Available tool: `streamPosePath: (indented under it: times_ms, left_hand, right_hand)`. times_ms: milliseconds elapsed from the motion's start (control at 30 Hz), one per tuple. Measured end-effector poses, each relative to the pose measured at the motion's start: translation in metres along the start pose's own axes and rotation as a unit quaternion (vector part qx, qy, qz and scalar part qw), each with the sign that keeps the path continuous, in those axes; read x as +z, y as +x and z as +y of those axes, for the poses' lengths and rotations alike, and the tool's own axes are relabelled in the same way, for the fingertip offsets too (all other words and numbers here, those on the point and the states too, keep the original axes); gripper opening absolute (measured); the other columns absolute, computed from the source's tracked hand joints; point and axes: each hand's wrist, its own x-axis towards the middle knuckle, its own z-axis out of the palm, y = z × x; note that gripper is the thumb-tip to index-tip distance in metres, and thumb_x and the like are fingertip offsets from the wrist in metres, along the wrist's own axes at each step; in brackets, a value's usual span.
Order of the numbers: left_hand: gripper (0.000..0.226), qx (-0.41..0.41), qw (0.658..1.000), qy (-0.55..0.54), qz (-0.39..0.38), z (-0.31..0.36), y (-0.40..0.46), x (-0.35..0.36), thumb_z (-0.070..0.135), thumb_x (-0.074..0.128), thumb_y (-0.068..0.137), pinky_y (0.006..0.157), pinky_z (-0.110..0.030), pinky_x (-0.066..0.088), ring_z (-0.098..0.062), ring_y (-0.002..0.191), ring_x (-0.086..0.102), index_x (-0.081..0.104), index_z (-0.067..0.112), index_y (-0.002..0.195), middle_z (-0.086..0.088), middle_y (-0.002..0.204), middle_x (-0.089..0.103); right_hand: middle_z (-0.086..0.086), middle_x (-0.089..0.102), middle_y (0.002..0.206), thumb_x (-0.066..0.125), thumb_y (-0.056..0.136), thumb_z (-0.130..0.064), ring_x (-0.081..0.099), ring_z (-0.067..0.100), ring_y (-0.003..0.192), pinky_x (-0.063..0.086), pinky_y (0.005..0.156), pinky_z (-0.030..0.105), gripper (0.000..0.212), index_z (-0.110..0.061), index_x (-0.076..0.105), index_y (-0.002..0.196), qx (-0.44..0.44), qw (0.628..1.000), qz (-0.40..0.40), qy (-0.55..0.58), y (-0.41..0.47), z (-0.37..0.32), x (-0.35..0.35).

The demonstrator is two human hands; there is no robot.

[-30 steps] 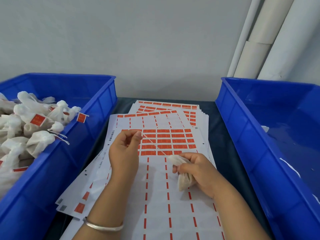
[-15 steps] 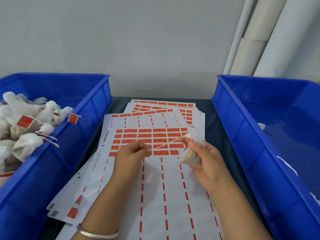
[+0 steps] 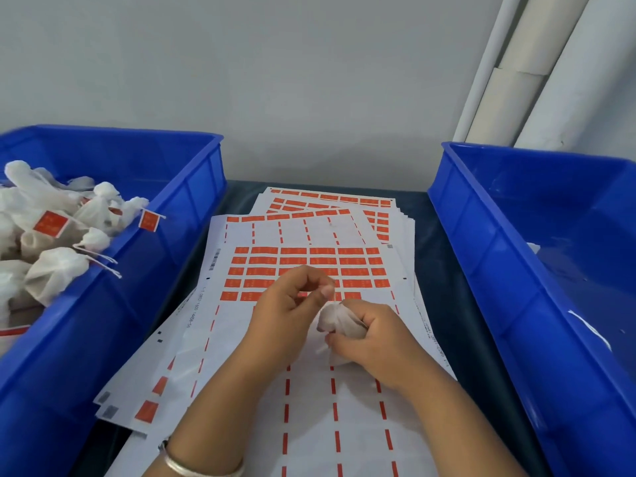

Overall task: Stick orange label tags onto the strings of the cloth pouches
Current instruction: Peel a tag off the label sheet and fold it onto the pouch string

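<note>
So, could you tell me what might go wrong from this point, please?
1. The left hand pinches at something too small to make out above the pouch; a tag could fold onto itself or the fingers.
2. The right hand bunches the pouch, so its string may stay buried.
3. The loose label sheets might slide under both wrists.

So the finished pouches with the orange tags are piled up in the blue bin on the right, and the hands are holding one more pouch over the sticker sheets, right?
Not quite. The head view shows the tagged pouches piled in the left blue bin, not the right one. The rest holds: the right hand grips one more pouch over the sticker sheets, with the left hand beside it.
</note>
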Motion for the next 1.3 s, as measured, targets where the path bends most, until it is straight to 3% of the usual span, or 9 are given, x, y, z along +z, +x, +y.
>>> streamPosePath:
  times_ms: [133, 300, 467, 667, 800, 1100, 1300]
  left_hand:
    - [0.013, -0.059, 0.998, -0.014, -0.022, -0.0041, -0.0002, 0.0052, 0.024, 0.05, 0.092, 0.061, -0.01, 0.049, -0.008, 0.076, 0.062, 0.056, 0.03, 0.083, 0.012, 0.079, 0.064]
    - [0.013, -0.091, 0.995, -0.038, 0.01, -0.0031, 0.0002, 0.0051, 0.023, 0.05, 0.093, 0.06, -0.01, 0.048, -0.009, 0.077, 0.063, 0.057, 0.029, 0.084, 0.01, 0.083, 0.064]
    - [0.013, -0.135, 0.987, -0.086, 0.018, -0.0018, 0.0007, 0.0086, 0.02, 0.054, 0.091, 0.076, -0.028, 0.055, -0.022, 0.084, 0.064, 0.061, 0.024, 0.081, -0.002, 0.086, 0.066]
    - [0.017, -0.196, 0.974, -0.109, 0.014, -0.0033, 0.0021, 0.0084, 0.017, 0.06, 0.087, 0.056, -0.02, 0.047, -0.011, 0.061, 0.053, 0.066, 0.021, 0.071, 0.003, 0.063, 0.061]
    - [0.02, -0.222, 0.97, -0.095, 0.005, -0.0036, 0.0018, 0.0089, 0.017, 0.06, 0.085, 0.055, -0.021, 0.044, -0.011, 0.061, 0.051, 0.067, 0.021, 0.067, 0.011, 0.051, 0.056]
    - [0.017, -0.201, 0.976, -0.08, 0.016, -0.0002, 0.0016, 0.0098, 0.019, 0.062, 0.085, 0.053, -0.016, 0.041, -0.008, 0.062, 0.052, 0.065, 0.021, 0.068, 0.013, 0.053, 0.056]
    - [0.017, -0.216, 0.974, -0.067, 0.013, -0.0015, 0.0026, 0.0098, 0.02, 0.062, 0.085, 0.052, -0.017, 0.042, -0.009, 0.063, 0.053, 0.064, 0.022, 0.068, 0.007, 0.062, 0.058]
  right_hand:
    - [-0.014, 0.063, 0.089, 0.065, 0.087, -0.023, 0.058, -0.001, 0.085, 0.046, 0.062, 0.005, 0.015, -0.038, 0.062, 0.086, -0.023, 0.999, -0.019, 0.041, -0.0016, -0.001, 0.0]
    - [-0.026, 0.059, 0.089, 0.059, 0.09, -0.031, 0.052, -0.017, 0.09, 0.039, 0.062, -0.004, 0.01, -0.04, 0.058, 0.086, -0.027, 0.999, 0.026, 0.021, -0.0018, 0.0004, 0.0028]
    - [-0.021, 0.058, 0.08, 0.065, 0.086, -0.029, 0.053, -0.01, 0.084, 0.043, 0.061, 0.002, 0.014, -0.037, 0.054, 0.082, -0.055, 0.993, 0.103, 0.009, 0.0012, 0.0001, 0.0046]
    - [-0.037, 0.058, 0.093, 0.064, 0.087, -0.031, 0.052, -0.017, 0.096, 0.043, 0.066, -0.001, 0.019, -0.046, 0.056, 0.094, -0.055, 0.99, 0.115, 0.064, 0.0009, 0.0014, 0.0072]
    - [-0.029, 0.063, 0.091, 0.064, 0.085, -0.037, 0.058, -0.011, 0.09, 0.044, 0.066, 0.001, 0.005, -0.035, 0.064, 0.089, -0.05, 0.986, 0.128, 0.097, 0.0027, 0.0008, 0.0064]
    - [-0.025, 0.068, 0.087, 0.065, 0.083, -0.036, 0.062, -0.006, 0.088, 0.051, 0.066, 0.009, 0.008, -0.03, 0.066, 0.088, -0.005, 0.975, 0.16, 0.157, 0.0043, 0.0035, 0.0053]
    - [-0.025, 0.068, 0.088, 0.063, 0.085, -0.035, 0.061, -0.008, 0.089, 0.048, 0.063, 0.005, 0.007, -0.032, 0.069, 0.084, 0.006, 0.978, 0.136, 0.16, 0.0046, 0.0034, 0.0061]
